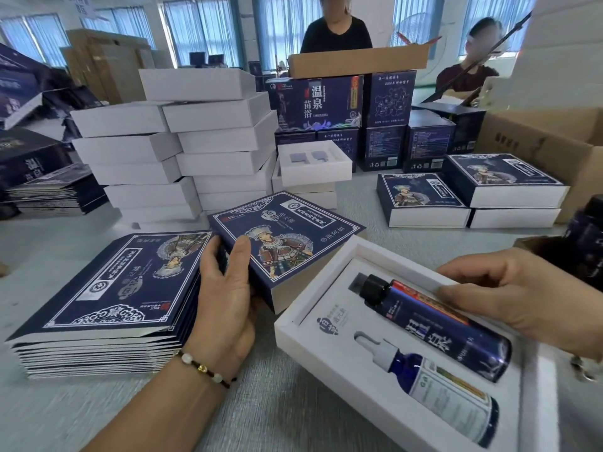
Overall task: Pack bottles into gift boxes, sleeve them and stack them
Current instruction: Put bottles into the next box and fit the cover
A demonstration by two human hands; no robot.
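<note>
- Head view: the left hand [225, 288] grips a navy printed sleeve [284, 243] at its near edge, thumb on top, fingers curled beneath; the sleeve is tilted above the grey table [280, 396], just beside a stack of flat sleeves [107, 305].
- The right hand [518, 295] rests with curled fingers on the far rim of the open white gift box [326, 347], fingertips touching the tall dark bottle [437, 324]; a dropper bottle [434, 383] lies in the slot alongside.
- Behind: stacked white boxes [182, 145]; two sleeved boxes [470, 194] to the right; two people across the table.
</note>
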